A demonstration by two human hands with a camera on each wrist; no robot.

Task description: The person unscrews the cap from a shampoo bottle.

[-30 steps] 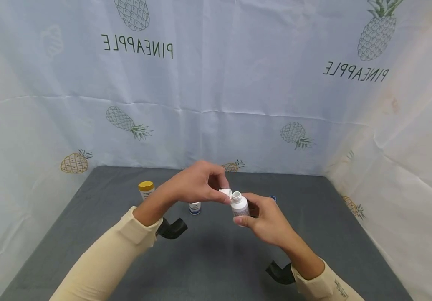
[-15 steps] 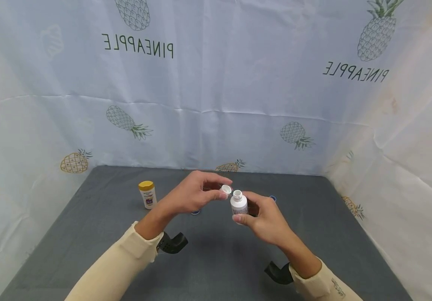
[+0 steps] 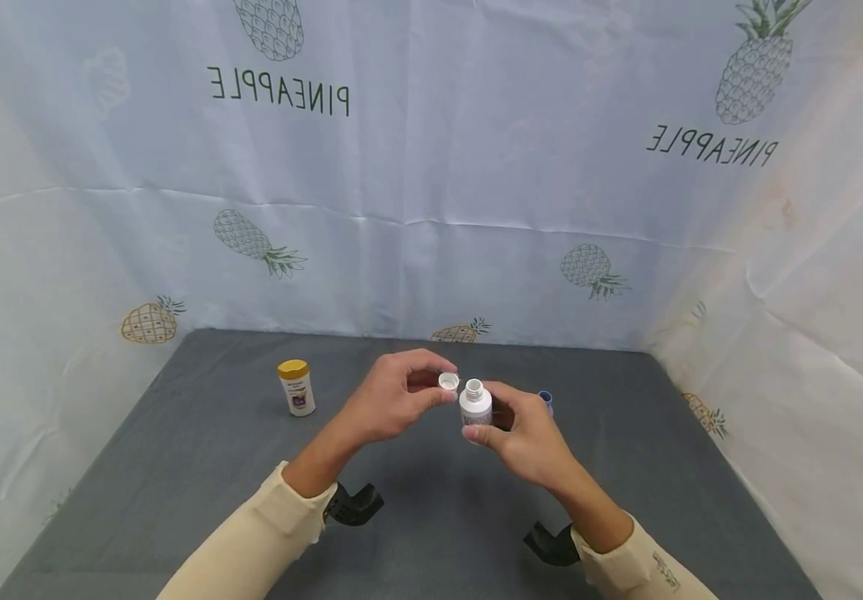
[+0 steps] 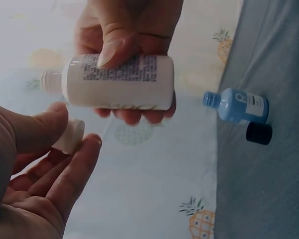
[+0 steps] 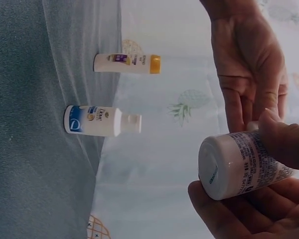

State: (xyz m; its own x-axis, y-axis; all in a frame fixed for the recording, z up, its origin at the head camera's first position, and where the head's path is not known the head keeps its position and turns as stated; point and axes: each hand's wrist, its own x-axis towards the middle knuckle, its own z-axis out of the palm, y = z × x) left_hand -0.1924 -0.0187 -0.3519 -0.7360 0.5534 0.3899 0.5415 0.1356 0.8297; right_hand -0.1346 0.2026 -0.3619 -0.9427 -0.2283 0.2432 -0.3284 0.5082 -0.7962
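We see the left hand [image 3: 397,398] pinching a small white cap [image 3: 449,382] between thumb and fingers, its round hollow turned upward. Just beside it, apart from the cap, the right hand [image 3: 532,435] curls thumb and fingers round a white bottle [image 3: 476,407], held tilted above the table. We make out a smooth, slightly glossy cylinder with rounded shoulders, a narrow open neck with ridges and a band of dense small print. Beneath, grey cloth [image 3: 416,542] spreads with a matte, soft-looking nap. On it we find a white bottle with a yellow cap [image 3: 298,393], a white-and-blue bottle [image 5: 92,120] with a narrower top, and a shiny blue bottle [image 4: 243,105], its neck open, with a squat black cap [image 4: 259,133] just beside it. Behind hangs a creased, pale curtain [image 3: 461,167] printed with pineapples.
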